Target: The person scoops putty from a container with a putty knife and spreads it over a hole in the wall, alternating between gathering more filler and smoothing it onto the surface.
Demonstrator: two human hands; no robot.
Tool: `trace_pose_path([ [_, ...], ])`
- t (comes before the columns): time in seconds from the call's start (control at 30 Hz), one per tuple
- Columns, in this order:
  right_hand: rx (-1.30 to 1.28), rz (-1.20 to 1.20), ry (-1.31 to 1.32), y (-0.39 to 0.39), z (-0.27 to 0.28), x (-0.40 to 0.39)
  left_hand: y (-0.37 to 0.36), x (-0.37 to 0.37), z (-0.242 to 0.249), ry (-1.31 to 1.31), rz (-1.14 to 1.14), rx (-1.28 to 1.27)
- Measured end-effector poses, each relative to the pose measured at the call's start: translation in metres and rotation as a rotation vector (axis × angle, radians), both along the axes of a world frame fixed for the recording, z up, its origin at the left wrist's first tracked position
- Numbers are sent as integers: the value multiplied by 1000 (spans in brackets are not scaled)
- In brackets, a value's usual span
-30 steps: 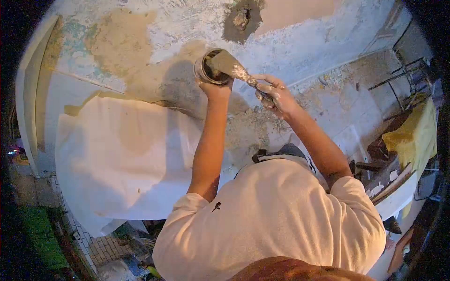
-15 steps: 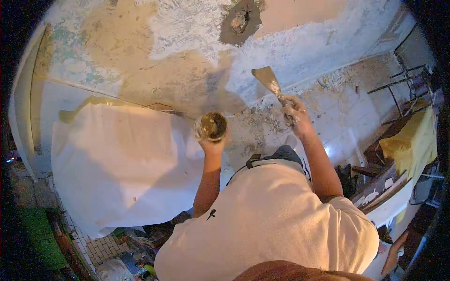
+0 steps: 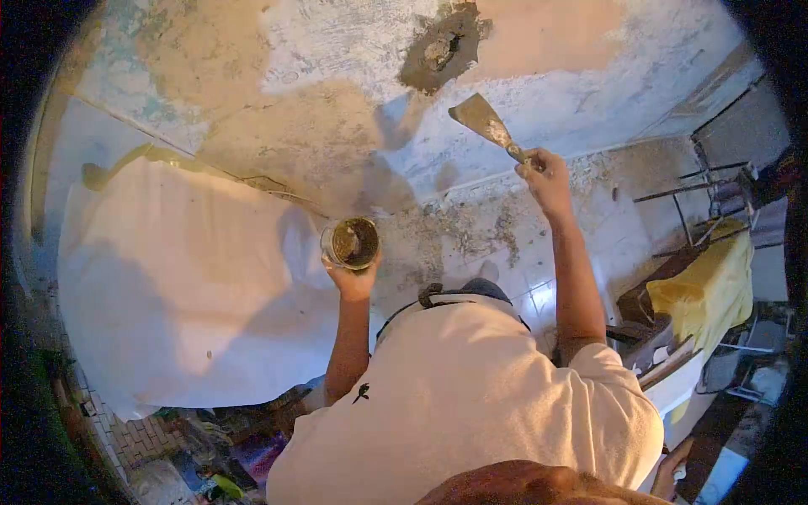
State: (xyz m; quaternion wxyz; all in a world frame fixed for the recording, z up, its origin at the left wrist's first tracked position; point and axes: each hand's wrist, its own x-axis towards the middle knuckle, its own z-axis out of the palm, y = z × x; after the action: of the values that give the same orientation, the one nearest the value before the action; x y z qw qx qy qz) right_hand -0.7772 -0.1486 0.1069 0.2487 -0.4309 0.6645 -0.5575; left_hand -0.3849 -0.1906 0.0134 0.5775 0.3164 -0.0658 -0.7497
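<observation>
My left hand (image 3: 353, 276) is wrapped round a round container (image 3: 353, 242) that holds some dark, wet-looking mix, its open top facing me. In my right hand (image 3: 547, 181) is a putty knife (image 3: 486, 119), its wide blade pointing up and left toward the wall. The blade carries grey and whitish smears and appears apart from the wall. Beyond it is a rough wall (image 3: 328, 126) with patches of white, tan and peach. High on that wall a dark grey patch (image 3: 433, 63) surrounds a hole with a lump in it.
A white sheet (image 3: 185, 286) covers something at the left. Crumbled debris (image 3: 471, 223) lies on the tiled floor along the wall. At the right stand a dark metal frame (image 3: 682, 206) and a yellow cloth (image 3: 707, 282) draped over furniture.
The view has shifted, so the wall patch and sheet sit differently. My right hand has risen with the putty knife. The container in my left hand appears farther left and slightly lower.
</observation>
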Motion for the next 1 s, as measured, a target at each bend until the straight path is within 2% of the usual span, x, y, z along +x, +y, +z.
trace_pose_path([
  [0.03,3,1,10,-6,4,-6,-3,2,-6,10,1,3],
  [0.1,125,13,181,-17,13,-22,-9,10,-21,321,-15,117],
  [0.2,197,130,221,-41,37,-41,-4,5,-18,287,-23,100],
  [0.27,254,141,301,-62,51,-55,-5,8,-33,298,-14,113],
  [0.3,229,227,393,-73,57,-69,-5,8,-39,295,-9,118],
  [0.37,218,325,500,-94,77,-86,-1,6,-43,328,24,129],
  [0.47,340,468,593,-135,123,-108,-2,-3,-63,455,105,107],
  [0.57,272,646,672,-195,140,-147,6,-26,-37,231,304,36],
  [0.67,347,714,827,-231,172,-155,9,-36,-52,411,236,38],
  [0.8,291,802,980,-262,205,-153,22,-64,-50,442,315,-23],
  [0.87,268,887,1031,-277,211,-160,22,-78,-52,513,268,-20],
  [1.0,89,804,944,-282,206,-156,31,-99,-70,528,350,63],
])
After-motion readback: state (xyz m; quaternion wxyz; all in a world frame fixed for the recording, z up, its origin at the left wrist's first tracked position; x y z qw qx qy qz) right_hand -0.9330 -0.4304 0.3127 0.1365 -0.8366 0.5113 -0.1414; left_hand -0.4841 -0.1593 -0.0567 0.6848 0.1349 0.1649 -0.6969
